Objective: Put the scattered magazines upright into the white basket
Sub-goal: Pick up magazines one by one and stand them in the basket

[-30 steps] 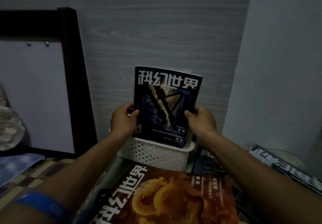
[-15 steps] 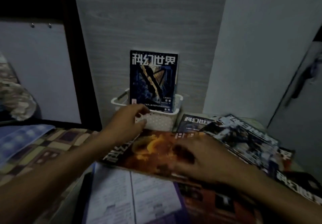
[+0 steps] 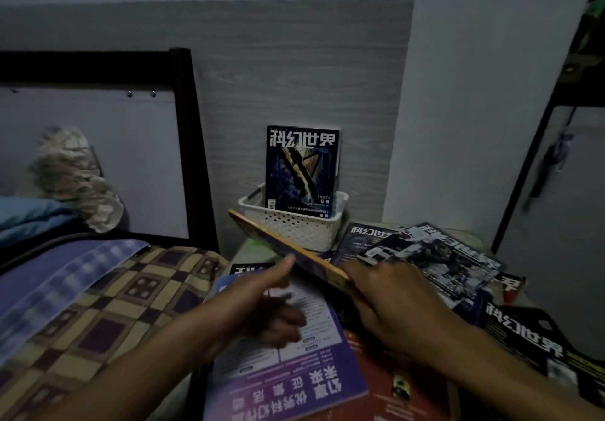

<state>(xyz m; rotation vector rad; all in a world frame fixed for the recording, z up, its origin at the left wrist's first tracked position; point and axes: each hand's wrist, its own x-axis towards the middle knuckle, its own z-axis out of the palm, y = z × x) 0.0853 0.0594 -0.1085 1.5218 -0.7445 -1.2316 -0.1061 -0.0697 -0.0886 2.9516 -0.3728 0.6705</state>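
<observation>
Now the right hand [image 3: 389, 302] grips the tilted orange-edged magazine [image 3: 288, 250]; left hand's [image 3: 262, 302] open grip beneath.

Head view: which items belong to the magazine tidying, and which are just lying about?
Job:
white basket
blue magazine standing in it
orange-edged magazine held by right hand
left hand
scattered magazines

Lying about:
checked bedding
bed frame

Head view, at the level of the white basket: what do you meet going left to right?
Patterned pillow → dark bed post → white basket holding the upright blue magazine → scattered magazines
</observation>
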